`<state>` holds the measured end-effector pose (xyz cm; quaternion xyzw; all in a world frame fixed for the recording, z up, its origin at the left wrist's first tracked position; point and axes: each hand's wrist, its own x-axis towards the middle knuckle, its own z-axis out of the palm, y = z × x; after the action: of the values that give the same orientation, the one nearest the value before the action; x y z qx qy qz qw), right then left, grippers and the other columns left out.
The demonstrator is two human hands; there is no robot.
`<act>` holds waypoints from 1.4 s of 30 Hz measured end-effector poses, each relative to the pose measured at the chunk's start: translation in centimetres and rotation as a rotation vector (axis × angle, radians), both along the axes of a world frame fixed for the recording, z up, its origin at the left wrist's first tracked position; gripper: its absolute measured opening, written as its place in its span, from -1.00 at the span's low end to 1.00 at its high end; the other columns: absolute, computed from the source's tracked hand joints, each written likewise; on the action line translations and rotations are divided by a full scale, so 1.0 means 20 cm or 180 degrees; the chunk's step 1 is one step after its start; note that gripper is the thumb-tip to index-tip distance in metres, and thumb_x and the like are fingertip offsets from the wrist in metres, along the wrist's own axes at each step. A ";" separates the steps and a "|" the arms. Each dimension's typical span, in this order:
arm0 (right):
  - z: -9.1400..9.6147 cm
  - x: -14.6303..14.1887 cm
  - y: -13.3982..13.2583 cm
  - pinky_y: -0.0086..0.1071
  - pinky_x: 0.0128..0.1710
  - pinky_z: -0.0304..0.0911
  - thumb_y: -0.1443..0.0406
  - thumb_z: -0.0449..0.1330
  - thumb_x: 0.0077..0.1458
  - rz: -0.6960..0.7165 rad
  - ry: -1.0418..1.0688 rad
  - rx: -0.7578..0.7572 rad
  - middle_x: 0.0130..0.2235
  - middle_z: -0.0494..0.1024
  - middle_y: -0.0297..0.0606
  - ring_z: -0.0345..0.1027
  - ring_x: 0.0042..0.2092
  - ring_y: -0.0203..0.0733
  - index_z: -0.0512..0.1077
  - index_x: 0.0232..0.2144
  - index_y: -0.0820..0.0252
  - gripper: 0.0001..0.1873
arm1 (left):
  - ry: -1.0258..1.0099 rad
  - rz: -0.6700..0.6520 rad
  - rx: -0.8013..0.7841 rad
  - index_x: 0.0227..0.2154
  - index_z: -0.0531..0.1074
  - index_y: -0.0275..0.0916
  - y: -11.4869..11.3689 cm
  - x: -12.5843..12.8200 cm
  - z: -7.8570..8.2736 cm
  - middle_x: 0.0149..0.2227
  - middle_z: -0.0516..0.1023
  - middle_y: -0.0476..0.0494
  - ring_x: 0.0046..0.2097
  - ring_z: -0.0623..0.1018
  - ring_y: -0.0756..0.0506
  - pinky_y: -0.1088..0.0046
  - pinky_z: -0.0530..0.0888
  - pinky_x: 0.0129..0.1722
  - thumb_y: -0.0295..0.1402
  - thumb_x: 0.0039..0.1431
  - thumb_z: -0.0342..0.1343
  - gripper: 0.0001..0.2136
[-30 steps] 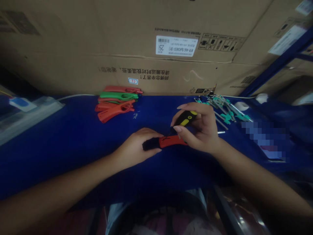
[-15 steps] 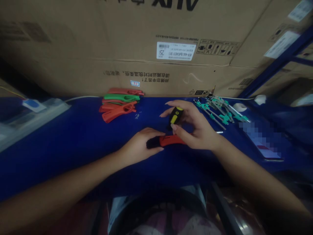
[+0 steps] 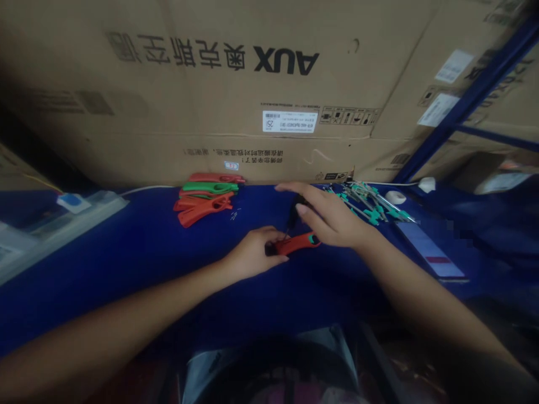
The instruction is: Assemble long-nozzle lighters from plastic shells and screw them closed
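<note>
My left hand [image 3: 250, 252] is closed around the black end of a red plastic handle [image 3: 295, 244], which lies level just above the blue table. A bit of green shows near the handle's right end. My right hand [image 3: 337, 219] grips a screwdriver [image 3: 296, 212] by its dark grip. The thin shaft points down and its tip meets the red handle close to my left fingers; the exact contact spot is too small to make out. Part of the screwdriver is hidden behind my right fingers.
Red and green plastic handle shells [image 3: 206, 207] are piled at the back left, with small screws [image 3: 236, 214] beside them. Metal rods with green parts [image 3: 374, 205] lie at the back right, near a phone [image 3: 433, 252]. A large cardboard box [image 3: 189, 112] stands behind the table.
My right hand has tilted the screwdriver upright and brought its tip down onto the red handle. The camera view has tipped up, showing more of the box.
</note>
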<state>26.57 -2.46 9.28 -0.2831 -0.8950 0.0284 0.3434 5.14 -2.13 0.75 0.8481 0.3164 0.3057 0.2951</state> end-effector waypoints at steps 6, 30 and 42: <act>-0.05 -0.01 -0.02 -0.41 -0.34 0.41 0.21 0.22 0.26 -0.0149 0.0420 0.0605 -0.14 0.63 -0.19 0.49 -0.37 -0.28 0.39 0.09 0.16 -0.63 | -0.0075 -0.0013 0.0249 -0.08 0.55 -0.21 -0.01 0.00 -0.03 -0.11 0.61 -0.18 -0.09 0.60 -0.16 0.20 0.54 0.00 -0.41 0.02 0.38 -0.64; -0.07 -0.04 -0.05 -0.32 -0.17 0.48 0.26 0.19 0.29 -0.0219 0.0612 0.0680 -0.04 0.61 -0.12 0.53 -0.19 -0.18 0.44 0.09 0.16 -0.66 | 0.0014 -0.0176 0.0281 -0.03 0.51 -0.23 -0.01 -0.01 -0.03 -0.08 0.60 -0.18 -0.04 0.56 -0.17 0.22 0.48 0.04 -0.42 0.16 0.28 -0.70; -0.05 -0.03 -0.04 -0.42 -0.29 0.46 0.31 0.02 0.39 0.0109 0.0484 -0.0201 0.04 0.56 -0.12 0.50 -0.30 -0.32 0.30 0.25 0.15 -0.58 | -0.0017 -0.0107 0.0336 -0.09 0.54 -0.25 -0.02 -0.01 -0.01 -0.16 0.63 -0.14 -0.10 0.58 -0.14 0.24 0.49 -0.01 -0.44 0.12 0.32 -0.73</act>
<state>25.99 -3.21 8.18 -0.2755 -0.8698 0.0839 0.4007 5.03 -2.48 0.45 0.8669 0.2847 0.3193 0.2558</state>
